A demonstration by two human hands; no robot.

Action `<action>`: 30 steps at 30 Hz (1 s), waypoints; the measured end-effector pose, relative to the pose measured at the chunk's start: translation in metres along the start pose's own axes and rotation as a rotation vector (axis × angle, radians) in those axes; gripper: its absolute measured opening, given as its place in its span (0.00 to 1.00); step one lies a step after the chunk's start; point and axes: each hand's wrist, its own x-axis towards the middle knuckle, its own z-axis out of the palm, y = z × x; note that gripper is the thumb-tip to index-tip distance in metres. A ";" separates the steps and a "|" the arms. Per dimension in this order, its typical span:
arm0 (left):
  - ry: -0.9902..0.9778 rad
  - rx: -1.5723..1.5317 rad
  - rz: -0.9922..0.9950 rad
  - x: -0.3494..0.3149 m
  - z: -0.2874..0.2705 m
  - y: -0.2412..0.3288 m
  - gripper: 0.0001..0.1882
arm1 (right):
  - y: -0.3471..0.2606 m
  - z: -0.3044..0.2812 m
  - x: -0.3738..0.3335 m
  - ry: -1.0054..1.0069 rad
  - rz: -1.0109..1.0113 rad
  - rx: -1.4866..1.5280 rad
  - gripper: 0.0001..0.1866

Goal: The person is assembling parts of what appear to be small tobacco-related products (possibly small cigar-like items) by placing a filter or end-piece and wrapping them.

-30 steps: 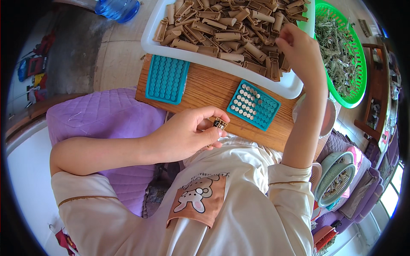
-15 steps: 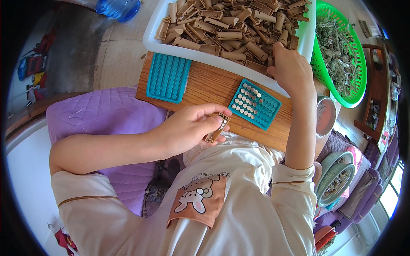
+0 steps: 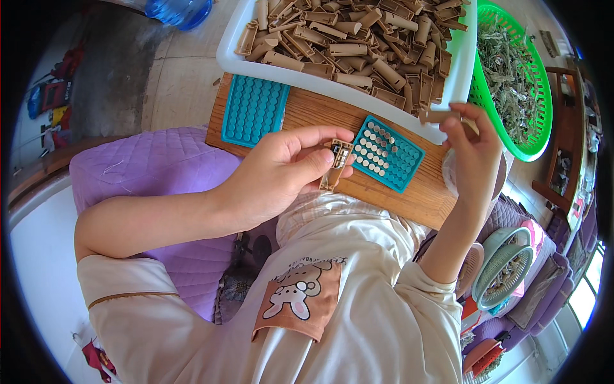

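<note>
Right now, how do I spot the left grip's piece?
Find the white bin of brown shells, then the wooden table below it in view. Over its near edge, the left grip holds the slim brown piece; dark and pale parts show inside, unlike the plain one in the right grip.

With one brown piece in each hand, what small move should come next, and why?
Probably bring the right hand toward the left hand: the right pinches a brown shell, while the left holds an open brown casing with small parts showing inside. They are apart, and the shell might cover it.
</note>
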 end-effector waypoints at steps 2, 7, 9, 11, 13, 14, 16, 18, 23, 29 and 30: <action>0.001 0.039 0.006 0.000 0.000 0.003 0.16 | 0.013 -0.009 -0.013 0.041 -0.029 -0.223 0.09; -0.012 0.106 0.103 0.002 -0.001 0.003 0.17 | 0.006 -0.004 -0.038 0.131 -0.057 -0.468 0.10; -0.010 0.127 0.152 0.000 0.000 0.005 0.18 | 0.001 0.000 -0.044 0.174 -0.053 -0.451 0.10; -0.018 0.201 0.207 -0.001 -0.001 0.005 0.19 | 0.003 0.011 -0.054 0.142 -0.081 -0.233 0.10; -0.028 0.273 0.263 0.000 0.000 0.003 0.19 | 0.000 0.030 -0.065 0.071 -0.101 0.120 0.10; -0.018 0.271 0.344 -0.002 0.002 0.002 0.19 | -0.003 0.043 -0.071 0.032 -0.094 0.259 0.10; -0.004 0.269 0.428 -0.005 0.004 0.001 0.19 | -0.002 0.068 -0.080 0.034 -0.085 0.420 0.11; -0.011 0.292 0.425 -0.005 0.005 0.003 0.19 | -0.005 0.087 -0.085 0.078 -0.115 0.563 0.10; 0.008 0.306 0.522 -0.003 0.002 -0.004 0.18 | -0.007 0.111 -0.087 0.092 -0.148 0.535 0.11; 0.004 0.360 0.532 -0.004 0.002 -0.004 0.19 | -0.006 0.119 -0.088 0.103 -0.084 0.551 0.12; 0.025 0.389 0.542 -0.004 0.002 -0.005 0.19 | -0.005 0.120 -0.088 0.084 -0.097 0.512 0.13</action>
